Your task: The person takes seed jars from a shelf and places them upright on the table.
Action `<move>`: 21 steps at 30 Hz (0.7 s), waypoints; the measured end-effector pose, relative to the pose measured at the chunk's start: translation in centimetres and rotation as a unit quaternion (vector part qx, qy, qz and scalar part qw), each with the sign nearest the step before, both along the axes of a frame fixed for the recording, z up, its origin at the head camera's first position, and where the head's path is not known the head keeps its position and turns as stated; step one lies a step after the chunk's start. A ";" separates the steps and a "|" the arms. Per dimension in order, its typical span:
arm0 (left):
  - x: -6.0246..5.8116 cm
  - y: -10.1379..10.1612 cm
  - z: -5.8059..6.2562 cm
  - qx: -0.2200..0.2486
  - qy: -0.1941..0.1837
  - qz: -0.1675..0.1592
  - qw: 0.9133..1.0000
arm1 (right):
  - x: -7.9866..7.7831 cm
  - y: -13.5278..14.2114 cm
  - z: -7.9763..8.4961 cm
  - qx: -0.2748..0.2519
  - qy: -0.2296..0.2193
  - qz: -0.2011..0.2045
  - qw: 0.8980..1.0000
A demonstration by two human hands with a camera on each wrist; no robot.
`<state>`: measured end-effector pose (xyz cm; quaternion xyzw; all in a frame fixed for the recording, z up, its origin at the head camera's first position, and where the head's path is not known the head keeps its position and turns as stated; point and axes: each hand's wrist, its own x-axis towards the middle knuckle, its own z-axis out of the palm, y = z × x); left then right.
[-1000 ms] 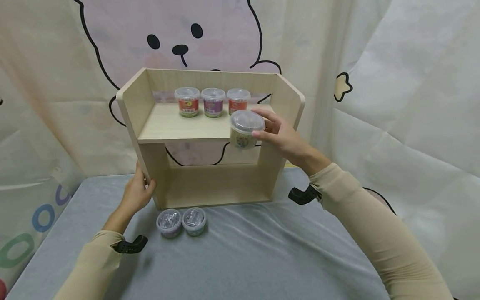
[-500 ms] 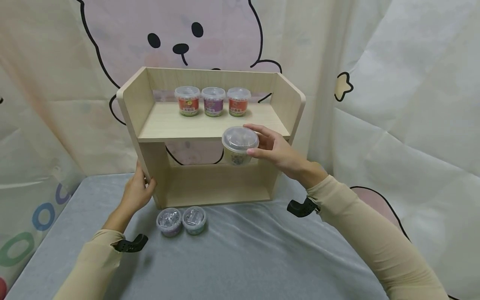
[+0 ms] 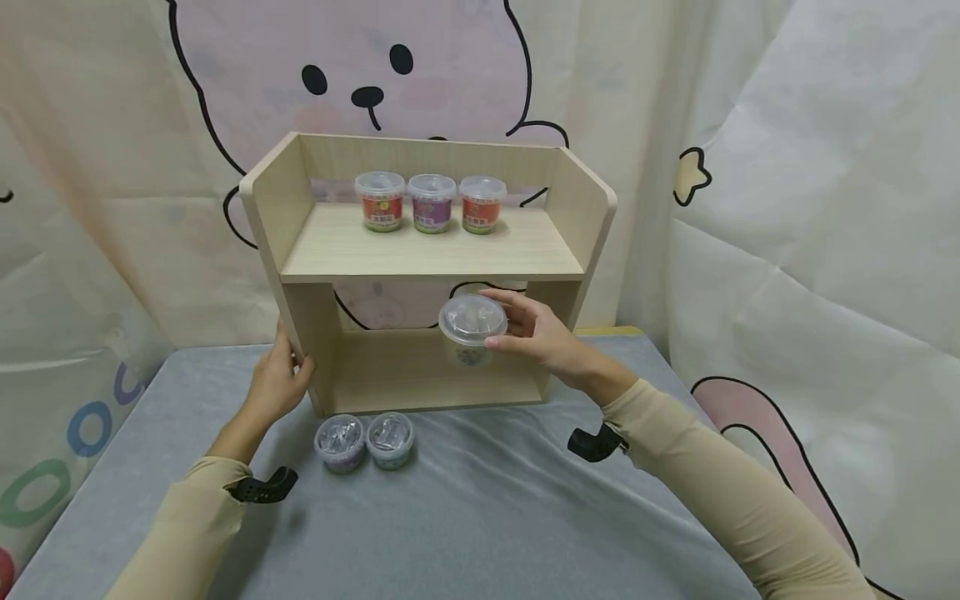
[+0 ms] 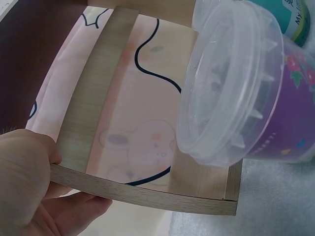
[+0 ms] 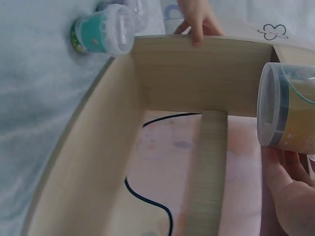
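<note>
A lidded clear plastic cup (image 3: pixel 468 321) is held by my right hand (image 3: pixel 538 340), thumb in front and fingers behind its side. It hangs upright before the lower opening of a small wooden shelf (image 3: pixel 427 260). In the right wrist view the cup (image 5: pixel 295 115) has yellowish contents or a label. My left hand (image 3: pixel 273 382) grips the shelf's left side panel; in the left wrist view, the thumb (image 4: pixel 42 147) lies on one face and fingers curl under its edge. On the upper board stand an orange-labelled cup (image 3: pixel 382 208), a purple-labelled cup (image 3: pixel 432 210) and a red-labelled cup (image 3: pixel 481 212).
Two more lidded cups, a purple one (image 3: pixel 340 443) and a teal one (image 3: pixel 390 440), stand side by side on the blue-grey cloth (image 3: pixel 480 517) before the shelf. A printed curtain (image 3: pixel 615 92) hangs behind it and along both sides.
My right hand has carried the cup down from in front of the upper board, slightly left, to the lower opening. The left hand stays on the side panel.
</note>
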<state>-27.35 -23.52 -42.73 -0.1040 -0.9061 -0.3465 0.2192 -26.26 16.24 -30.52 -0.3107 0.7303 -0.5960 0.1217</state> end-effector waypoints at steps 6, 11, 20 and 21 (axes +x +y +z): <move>-0.1 0.0 -0.1 0.002 -0.005 0.001 1.000 | 0.0 -0.4 -2.4 -0.021 -0.014 0.008 1.000; -0.1 -0.1 -0.1 0.005 -0.009 -0.002 1.000 | 0.0 -0.8 -4.3 -0.031 -0.040 0.007 0.999; 0.1 0.0 0.0 -0.001 -0.010 -0.002 1.000 | 0.2 -1.5 -7.2 -0.022 -0.053 0.007 0.998; 0.2 0.0 0.0 -0.002 -0.009 -0.003 1.000 | 0.2 -1.6 -7.6 -0.022 -0.051 0.008 0.998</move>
